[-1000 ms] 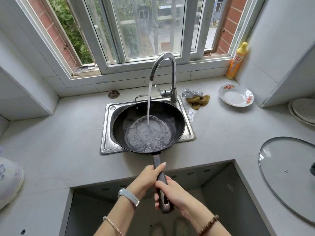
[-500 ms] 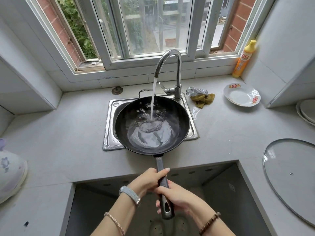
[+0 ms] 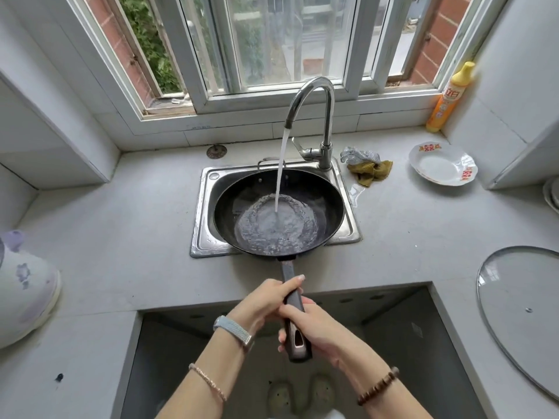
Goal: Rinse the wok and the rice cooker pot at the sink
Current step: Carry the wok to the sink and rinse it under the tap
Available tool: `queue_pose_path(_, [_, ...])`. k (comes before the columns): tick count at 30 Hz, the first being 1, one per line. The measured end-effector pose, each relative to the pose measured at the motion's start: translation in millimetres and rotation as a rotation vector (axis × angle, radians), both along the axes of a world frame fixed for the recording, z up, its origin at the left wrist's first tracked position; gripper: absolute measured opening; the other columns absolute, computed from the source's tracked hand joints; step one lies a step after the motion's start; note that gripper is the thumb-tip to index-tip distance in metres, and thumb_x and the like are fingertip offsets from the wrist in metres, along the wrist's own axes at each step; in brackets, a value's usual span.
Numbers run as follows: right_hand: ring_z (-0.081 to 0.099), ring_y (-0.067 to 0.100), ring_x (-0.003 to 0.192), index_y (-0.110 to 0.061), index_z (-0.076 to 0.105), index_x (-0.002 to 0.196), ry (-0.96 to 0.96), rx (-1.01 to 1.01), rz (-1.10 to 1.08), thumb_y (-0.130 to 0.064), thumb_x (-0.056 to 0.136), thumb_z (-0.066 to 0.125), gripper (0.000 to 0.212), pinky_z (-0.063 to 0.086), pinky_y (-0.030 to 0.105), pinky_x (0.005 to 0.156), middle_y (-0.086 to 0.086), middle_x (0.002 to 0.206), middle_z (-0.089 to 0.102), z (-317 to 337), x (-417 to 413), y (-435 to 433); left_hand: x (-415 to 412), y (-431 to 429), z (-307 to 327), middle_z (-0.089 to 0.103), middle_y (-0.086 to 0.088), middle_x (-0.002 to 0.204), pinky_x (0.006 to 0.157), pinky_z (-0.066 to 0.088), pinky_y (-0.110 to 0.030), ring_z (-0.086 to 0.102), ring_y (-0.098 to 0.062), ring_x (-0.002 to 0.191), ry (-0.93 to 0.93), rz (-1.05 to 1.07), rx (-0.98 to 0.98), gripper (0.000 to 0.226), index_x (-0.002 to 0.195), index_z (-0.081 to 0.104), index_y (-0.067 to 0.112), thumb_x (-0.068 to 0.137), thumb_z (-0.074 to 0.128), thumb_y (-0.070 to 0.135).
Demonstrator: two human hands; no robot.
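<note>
Black round metal wok (image 3: pixel 322 207) lies over the steel sink (image 3: pixel 200 225) under the chrome tap (image 3: pixel 328 116) stream, its long dark handle (image 3: pixel 287 270) running straight back from the sink, with fingers of the left hand (image 3: pixel 266 300), nearer the bowl, and the right hand (image 3: pixel 316 328) both clamped round it.

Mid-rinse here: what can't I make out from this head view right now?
Sink basin and drain: head view, covered by the wok.
Wok underside: head view, faces away from the camera.
Rice cooker pot: head view, not identifiable; a white appliance is cut off by the left edge.
Glass lid: head view, cut off by the right edge.
</note>
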State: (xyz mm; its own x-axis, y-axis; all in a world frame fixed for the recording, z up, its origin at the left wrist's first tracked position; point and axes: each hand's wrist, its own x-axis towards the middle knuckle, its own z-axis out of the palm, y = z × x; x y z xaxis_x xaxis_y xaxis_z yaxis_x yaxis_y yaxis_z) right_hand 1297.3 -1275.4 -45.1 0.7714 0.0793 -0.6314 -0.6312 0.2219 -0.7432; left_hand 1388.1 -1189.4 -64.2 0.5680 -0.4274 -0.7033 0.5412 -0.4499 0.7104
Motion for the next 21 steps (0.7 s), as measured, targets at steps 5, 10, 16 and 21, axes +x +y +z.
queue_pose_path(5, [0.061,0.025,0.054,-0.007,0.051,0.103,-0.038,0.005,0.013,-0.013,0.093,0.046,0.013,0.051,0.031,0.060,0.010,0.062,0.063,15.6,12.9,-1.5,11.5,-1.3,11.3,0.069,-0.009,0.078,0.070,0.045,-0.030,0.060,-0.023,0.073,-0.005,0.037,0.011,0.037,0.073,0.072,0.013,0.086,0.065,0.047])
queue_pose_path(10, [0.061,0.026,0.057,-0.007,0.051,0.107,-0.011,-0.010,0.047,-0.016,0.092,0.048,0.018,0.052,0.033,0.064,0.011,0.065,0.064,7.9,2.7,-3.4,1.4,-2.7,3.4,0.072,-0.020,0.094,0.076,0.052,-0.036,0.063,-0.026,0.078,0.004,0.041,0.009,0.036,0.077,0.070,0.009,0.088,0.065,0.043])
queue_pose_path(16, [0.062,0.018,0.050,0.000,0.053,0.112,0.019,-0.118,0.023,-0.012,0.091,0.051,0.024,0.051,0.027,0.053,0.013,0.081,0.060,-9.0,-16.4,5.5,-19.7,4.2,-22.9,0.073,-0.022,0.098,0.094,0.053,-0.044,0.070,-0.033,0.091,0.013,-0.005,0.010,0.042,0.080,0.067,0.011,0.078,0.071,0.052])
queue_pose_path(21, [0.058,0.017,0.042,-0.008,0.052,0.093,-0.032,-0.215,-0.085,-0.015,0.066,0.054,0.028,0.047,0.026,0.049,0.011,0.075,0.060,-8.4,-11.2,13.2,-19.1,1.7,-14.5,0.075,-0.012,0.076,0.060,0.055,-0.025,0.071,-0.019,0.064,0.067,0.104,-0.118,0.030,0.084,0.058,0.004,0.091,0.064,0.032])
